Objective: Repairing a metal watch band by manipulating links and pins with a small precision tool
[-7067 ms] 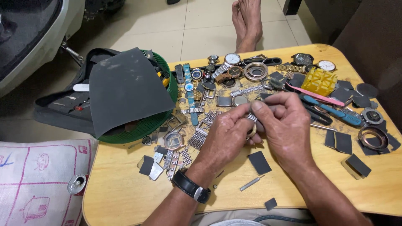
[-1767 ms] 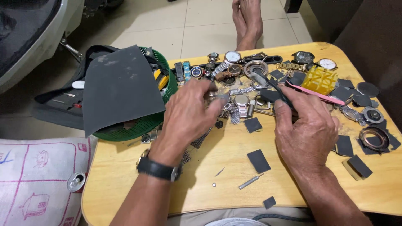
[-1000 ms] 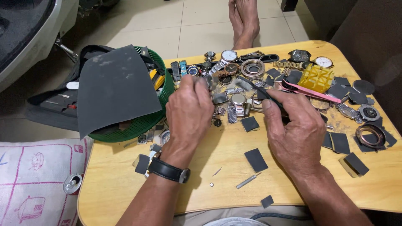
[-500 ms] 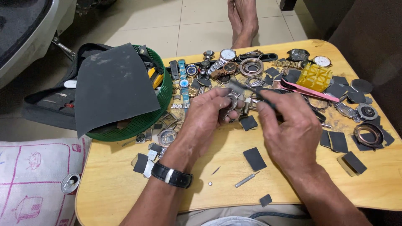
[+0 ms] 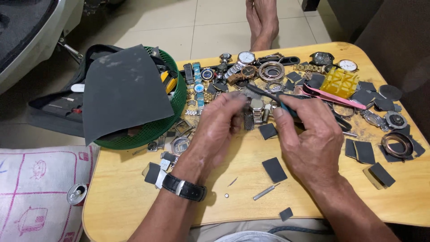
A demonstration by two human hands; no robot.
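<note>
Two hands meet over the middle of the wooden table (image 5: 134, 197). The left hand (image 5: 221, 130) pinches a small watch piece (image 5: 249, 120), with a mesh strap end hanging from it, between thumb and fingertips just above the tabletop. The right hand (image 5: 309, 134) has its fingers pressed together around a slim dark tool (image 5: 264, 94), whose tip points up and left, just beside the held piece. A black wristwatch (image 5: 184, 189) sits on the left wrist.

Small dark squares of abrasive sheet (image 5: 274, 169) lie near the hands, with a short metal pin (image 5: 265, 192) beside them. Further back, a heap of watches and watch parts (image 5: 251, 71) covers the far side. A yellow cloth (image 5: 338, 83) lies to the right. At left, a green mesh basket (image 5: 177, 105) is covered by a large grey abrasive sheet (image 5: 123, 92). A bare foot (image 5: 262, 20) rests on the tiled floor beyond the table.
</note>
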